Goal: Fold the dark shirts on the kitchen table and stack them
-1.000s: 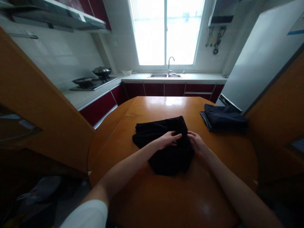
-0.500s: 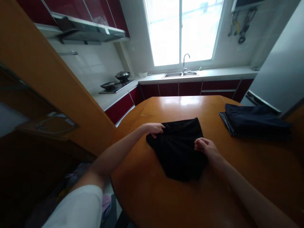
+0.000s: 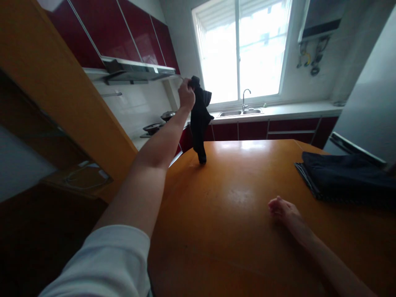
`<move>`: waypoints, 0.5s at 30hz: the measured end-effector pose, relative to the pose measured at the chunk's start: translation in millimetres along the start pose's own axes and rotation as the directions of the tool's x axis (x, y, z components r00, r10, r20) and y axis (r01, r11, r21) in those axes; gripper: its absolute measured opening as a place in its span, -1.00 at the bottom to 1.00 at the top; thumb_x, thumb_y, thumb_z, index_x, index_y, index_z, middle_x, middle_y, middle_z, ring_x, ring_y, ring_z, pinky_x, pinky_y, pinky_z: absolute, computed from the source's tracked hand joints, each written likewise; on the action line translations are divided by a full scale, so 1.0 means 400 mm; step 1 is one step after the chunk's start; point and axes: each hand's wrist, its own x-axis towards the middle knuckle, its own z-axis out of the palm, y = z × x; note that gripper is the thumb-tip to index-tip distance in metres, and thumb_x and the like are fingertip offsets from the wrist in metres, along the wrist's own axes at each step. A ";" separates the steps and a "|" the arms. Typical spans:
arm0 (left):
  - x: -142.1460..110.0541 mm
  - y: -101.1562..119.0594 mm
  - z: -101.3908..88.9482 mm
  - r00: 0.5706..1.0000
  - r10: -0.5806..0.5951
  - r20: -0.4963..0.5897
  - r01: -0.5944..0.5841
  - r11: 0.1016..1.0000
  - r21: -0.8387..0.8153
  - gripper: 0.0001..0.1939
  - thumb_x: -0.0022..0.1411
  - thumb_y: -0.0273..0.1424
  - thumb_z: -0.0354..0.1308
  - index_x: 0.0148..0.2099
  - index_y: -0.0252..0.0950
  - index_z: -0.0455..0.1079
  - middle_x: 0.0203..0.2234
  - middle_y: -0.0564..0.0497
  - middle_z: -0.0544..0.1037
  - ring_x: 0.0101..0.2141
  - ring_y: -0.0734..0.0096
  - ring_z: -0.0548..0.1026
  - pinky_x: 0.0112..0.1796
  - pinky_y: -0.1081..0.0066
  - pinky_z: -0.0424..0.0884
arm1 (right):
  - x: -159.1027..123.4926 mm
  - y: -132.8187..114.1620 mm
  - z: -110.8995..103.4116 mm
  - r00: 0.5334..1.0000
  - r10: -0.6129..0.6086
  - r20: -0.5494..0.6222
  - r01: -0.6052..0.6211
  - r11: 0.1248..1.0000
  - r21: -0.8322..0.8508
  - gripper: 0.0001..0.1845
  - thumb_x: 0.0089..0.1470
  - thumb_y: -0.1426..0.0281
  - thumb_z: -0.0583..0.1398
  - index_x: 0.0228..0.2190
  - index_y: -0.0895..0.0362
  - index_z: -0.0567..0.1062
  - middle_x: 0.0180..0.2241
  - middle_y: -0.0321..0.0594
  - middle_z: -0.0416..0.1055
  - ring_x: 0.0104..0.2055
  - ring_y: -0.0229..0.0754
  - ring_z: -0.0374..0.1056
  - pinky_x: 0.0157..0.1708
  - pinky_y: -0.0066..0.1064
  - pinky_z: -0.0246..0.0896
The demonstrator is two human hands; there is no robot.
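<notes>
My left hand (image 3: 187, 94) is raised in front of the window, fingers closed on the top of a black garment (image 3: 199, 117). The cloth hangs bunched and narrow, its lowest end down at the table's far left part; I cannot tell which kind of garment it is. My right hand (image 3: 284, 211) is low over the wooden table (image 3: 235, 231), loosely curled with the fingers a little apart and nothing in them. Nearest to it lies a stack of folded dark clothes (image 3: 343, 175), to its right and apart from it.
A sink with a tap (image 3: 246, 99) is set in the white counter (image 3: 291, 108) behind the table. Pans (image 3: 151, 128) stand on the stove at left. A wooden frame (image 3: 93, 119) rises close on the left, and a grey fridge (image 3: 368, 95) stands at right.
My left hand has lifted the black garment off the table, up and away from me. My right hand has moved slightly right and down, apart from the cloth. The view has tilted up.
</notes>
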 end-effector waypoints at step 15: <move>-0.962 0.045 -0.324 0.719 -0.468 0.514 0.236 0.860 0.453 -0.48 0.12 -0.66 -0.07 0.00 -0.26 0.56 -0.04 -0.10 0.62 -0.04 0.26 0.57 0.07 0.31 0.42 | -0.012 -0.010 0.025 0.996 -0.017 0.082 0.036 0.972 -0.233 -0.46 -0.22 -0.11 0.38 -0.51 0.14 0.57 -0.48 -0.19 0.49 -0.42 -0.16 0.38 -0.39 -0.36 0.29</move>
